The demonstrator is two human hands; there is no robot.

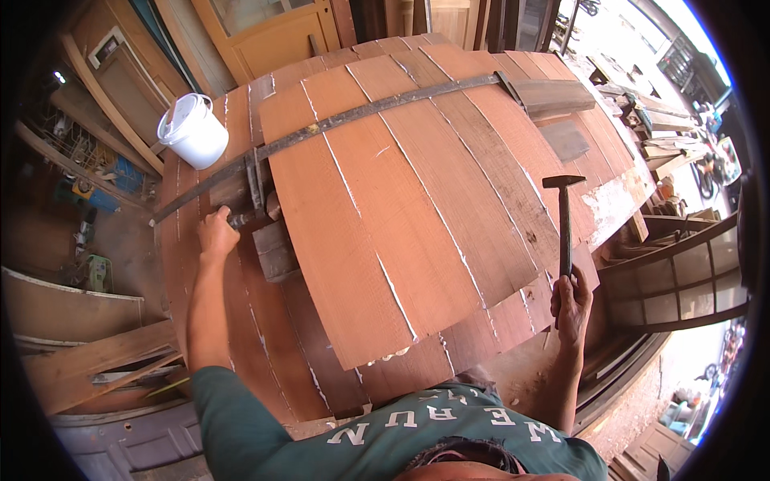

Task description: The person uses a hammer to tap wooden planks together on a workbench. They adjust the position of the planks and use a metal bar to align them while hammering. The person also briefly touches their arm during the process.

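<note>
My left hand [218, 234] is closed round the handle of a long bar clamp [353, 120], whose dark metal bar crosses a panel of glued wooden boards [401, 208]. White glue lines show along the board joints. Wood blocks [276, 252] sit by the clamp's screw end, and a longer block [553, 94] lies by the jaw at the far end. In my right hand [573, 309] a hammer [565, 216] is held upright by its handle, head up, over the panel's right side.
A white bucket [197, 135] stands at the far left on the larger boards underneath. Behind is a wooden door [273, 40]. Scrap timber [670, 124] is piled at the right, near a curved lattice frame [674, 272]. Planks [104, 353] lie at the left.
</note>
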